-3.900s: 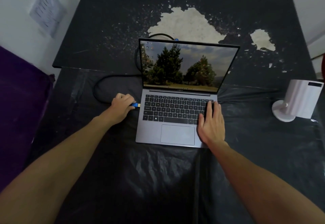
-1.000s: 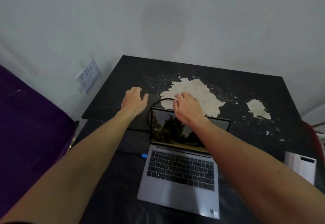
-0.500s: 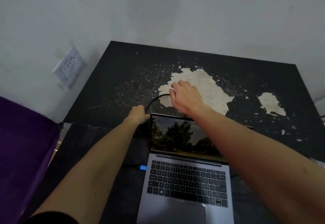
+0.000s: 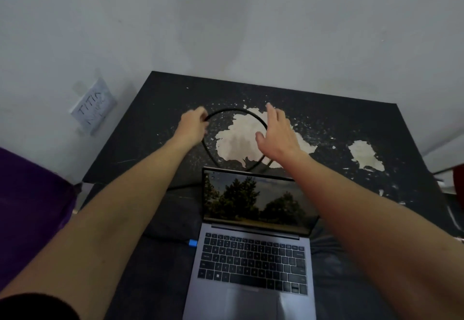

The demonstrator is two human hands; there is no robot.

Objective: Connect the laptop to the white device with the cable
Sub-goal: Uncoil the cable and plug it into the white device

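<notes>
An open grey laptop (image 4: 251, 257) stands near me with a tree picture on its screen. A blue plug (image 4: 192, 243) sits in its left side, and the black cable (image 4: 234, 111) runs from there behind the screen and rises in a loop. My left hand (image 4: 192, 125) is closed on the loop's left side, lifted above the table behind the laptop. My right hand (image 4: 277, 134) hovers at the loop's right side with fingers spread, holding nothing. The white device is out of view.
The black table (image 4: 155, 129) has pale worn patches (image 4: 365, 155) and ends at a grey wall. A paper note (image 4: 93, 106) is taped to the wall at left. A purple surface (image 4: 30, 199) lies at the left edge.
My left hand has moved up and back from the screen's corner and lifted the cable into a raised loop. My right hand has opened and shifted right of the loop.
</notes>
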